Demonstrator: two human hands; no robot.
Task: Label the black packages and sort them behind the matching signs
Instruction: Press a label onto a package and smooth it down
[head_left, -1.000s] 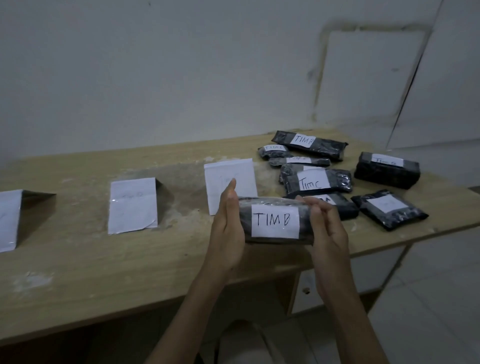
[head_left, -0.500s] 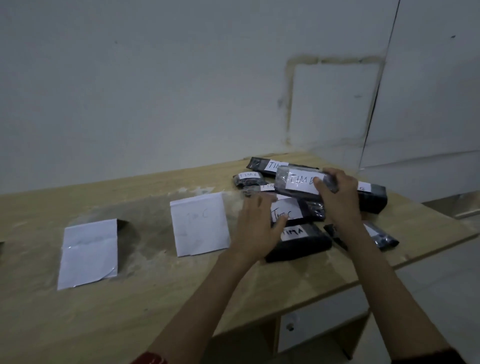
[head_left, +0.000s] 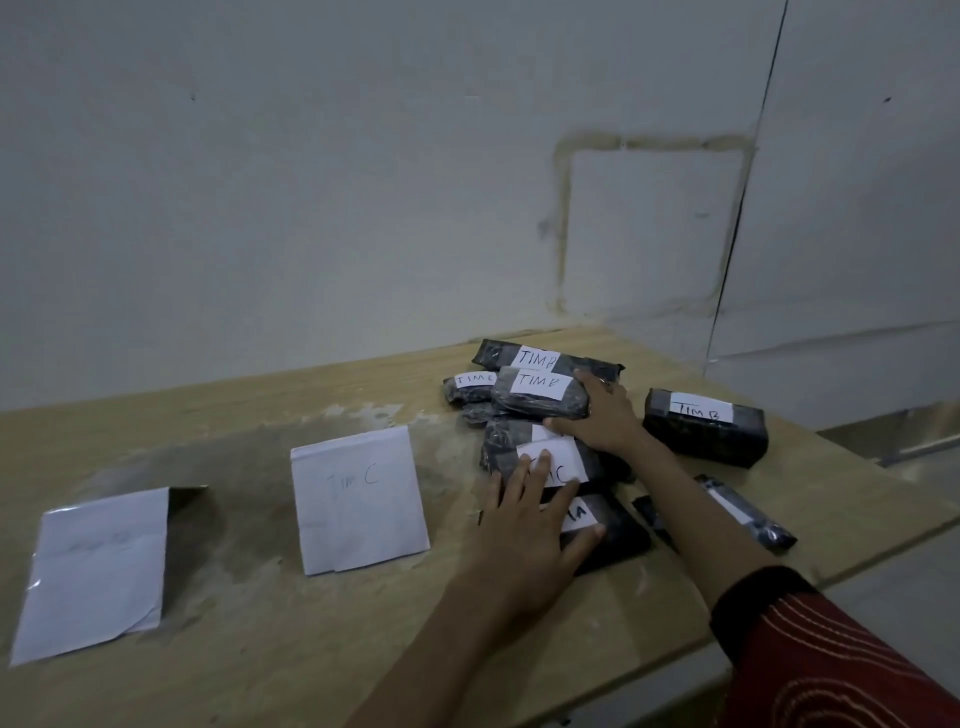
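Several black packages with white labels lie heaped at the right of the wooden table (head_left: 260, 649). My right hand (head_left: 602, 415) grips the right end of a package labelled TIM B (head_left: 540, 397), which sits on top of the heap. My left hand (head_left: 530, 525) rests with spread, straight fingers on a TIM C package (head_left: 524, 447) and on a package nearer me (head_left: 613, 530) whose label is partly covered. A folded paper sign reading TIM C (head_left: 358, 499) stands left of the heap. A second sign (head_left: 98, 566) with faint writing stands further left.
Another TIM B package (head_left: 540, 358) and a small one (head_left: 467, 387) lie behind the heap. A boxy TIM B package (head_left: 706, 426) sits at the right. A slim package (head_left: 748, 514) lies by the table's right front edge, partly under my right forearm. A wall stands close behind.
My right hand has lowered the TIM B package onto the heap. My left hand has slid forward onto the TIM C package and the one in front of it.
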